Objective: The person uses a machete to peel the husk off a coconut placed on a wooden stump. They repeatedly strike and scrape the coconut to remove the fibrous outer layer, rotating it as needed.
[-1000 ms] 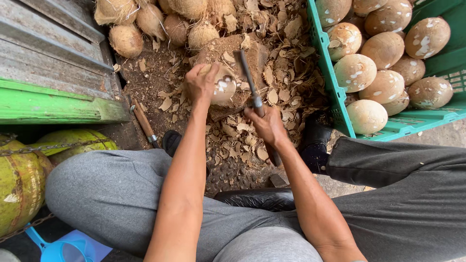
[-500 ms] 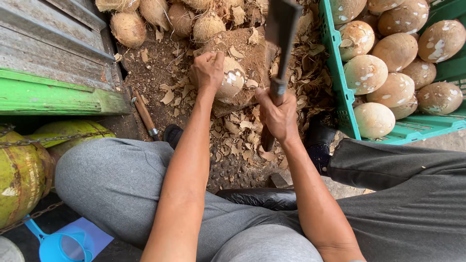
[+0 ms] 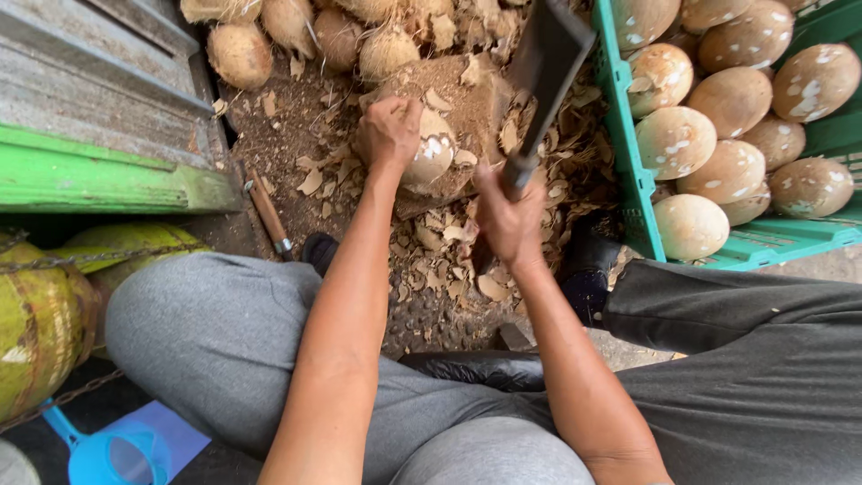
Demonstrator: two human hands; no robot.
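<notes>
The left hand (image 3: 388, 133) presses down on a coconut (image 3: 429, 154), its fingers curled over the top and left side of the pale, partly peeled shell. The coconut sits on a brown wooden block (image 3: 467, 99), near the block's front edge, with the ground around it covered in shavings (image 3: 431, 242).

The right hand (image 3: 510, 216) is wrapped tight around the handle of a cleaver (image 3: 546, 63), fingers closed on the grip. The dark blade is raised and tilts up and to the right, above the block's right edge and clear of the coconut.

Right of the block stands a green crate (image 3: 628, 180), filled with peeled coconuts (image 3: 675, 142), pale brown with white patches. Beyond the block's far edge lie husked coconuts (image 3: 241, 54), still fibrous. On the ground left of the block lies a tool with a wooden handle (image 3: 266, 208), beside a green wooden ledge (image 3: 99, 180). At the lower left are green coconuts (image 3: 36, 323) and a blue scoop (image 3: 99, 454). The person sits with knees apart in grey trousers (image 3: 215, 332), a dark shoe (image 3: 588, 269) close to the crate's near corner.
</notes>
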